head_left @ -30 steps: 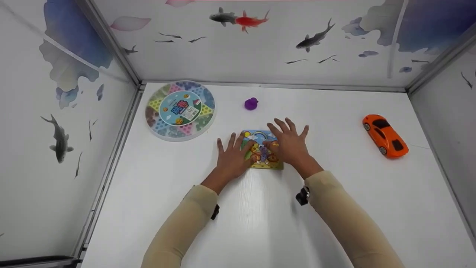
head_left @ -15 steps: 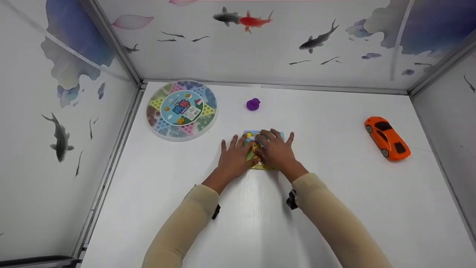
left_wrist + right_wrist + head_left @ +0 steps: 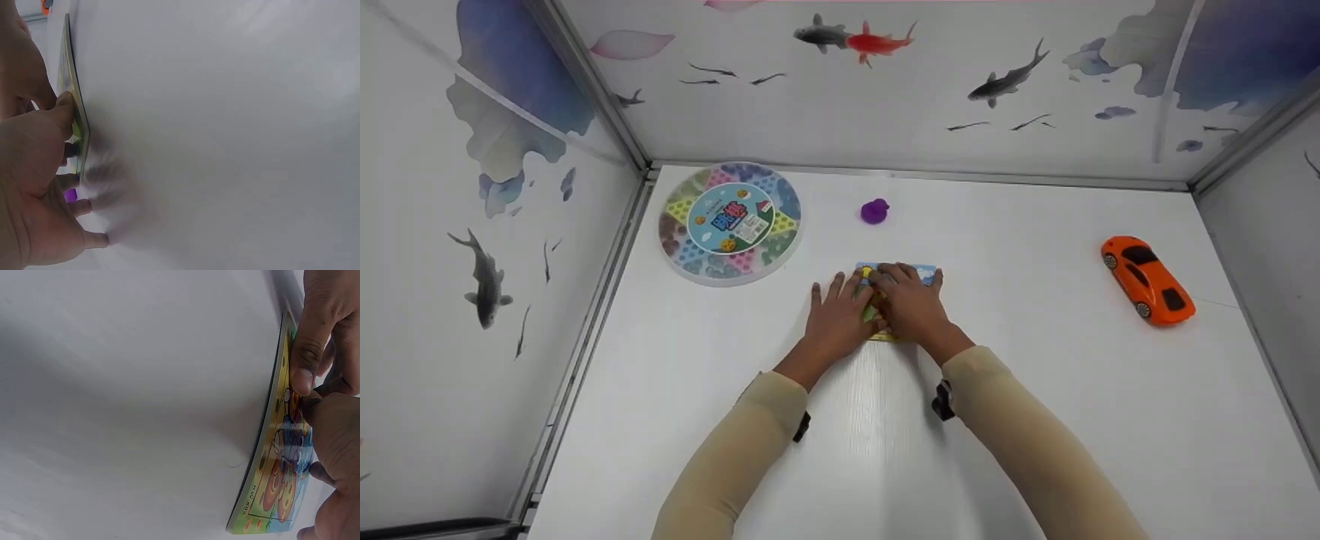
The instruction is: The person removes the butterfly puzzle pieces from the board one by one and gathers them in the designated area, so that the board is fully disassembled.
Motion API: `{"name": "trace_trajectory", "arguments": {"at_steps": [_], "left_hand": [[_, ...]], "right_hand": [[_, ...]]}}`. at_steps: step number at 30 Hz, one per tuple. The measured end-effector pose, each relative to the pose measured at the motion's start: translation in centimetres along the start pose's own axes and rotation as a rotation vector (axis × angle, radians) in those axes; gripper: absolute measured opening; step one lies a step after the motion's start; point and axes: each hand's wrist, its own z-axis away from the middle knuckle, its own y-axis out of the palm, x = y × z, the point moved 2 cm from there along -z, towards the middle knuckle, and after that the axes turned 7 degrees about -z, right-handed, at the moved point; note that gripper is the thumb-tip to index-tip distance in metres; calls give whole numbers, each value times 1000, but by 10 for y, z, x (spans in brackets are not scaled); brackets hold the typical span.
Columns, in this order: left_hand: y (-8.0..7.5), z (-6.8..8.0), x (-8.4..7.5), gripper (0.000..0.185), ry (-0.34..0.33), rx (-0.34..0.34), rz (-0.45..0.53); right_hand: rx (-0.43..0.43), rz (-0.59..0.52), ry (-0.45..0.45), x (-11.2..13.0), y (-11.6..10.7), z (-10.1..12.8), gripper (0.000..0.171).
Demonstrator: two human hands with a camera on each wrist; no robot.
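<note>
A small colourful picture puzzle board (image 3: 924, 271) lies flat at the middle of the white table (image 3: 1035, 390). My left hand (image 3: 838, 313) rests flat on its left side, fingers straight, with the thumb (image 3: 64, 107) pressing on the board's edge (image 3: 72, 95). My right hand (image 3: 912, 304) lies over the board's middle and right, its fingers close together on the picture. In the right wrist view the board (image 3: 264, 478) shows a cartoon figure; my right hand (image 3: 334, 433) touches it next to the left thumb (image 3: 306, 354). Most of the board is hidden under both hands.
A round clear game box (image 3: 729, 223) sits at the back left. A small purple toy (image 3: 874, 211) lies behind the board. An orange toy car (image 3: 1147, 280) stands at the right. Painted walls close in the table on three sides.
My right hand has slid left and drawn its spread fingers together over the board, meeting the left hand. The left hand has stayed in place.
</note>
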Motion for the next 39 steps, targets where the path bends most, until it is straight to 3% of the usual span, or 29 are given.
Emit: {"name": "trace_trajectory", "arguments": {"at_steps": [10,21,30,39], "left_hand": [[0,-1,4,75,-29,-7,27],[0,-1,-3,73,-18,-49,43],[-2,-5,-5,81,-40,6,100],[2,-7,-1,84,-35,-4,142]], "right_hand": [[16,-32,-27,8,-3,-12,77],[57,-60,29,6,-11,-23,74],[15,-51,12,4,-12,-28,59],[20,-91,37,1,-8,-32,67]]}}
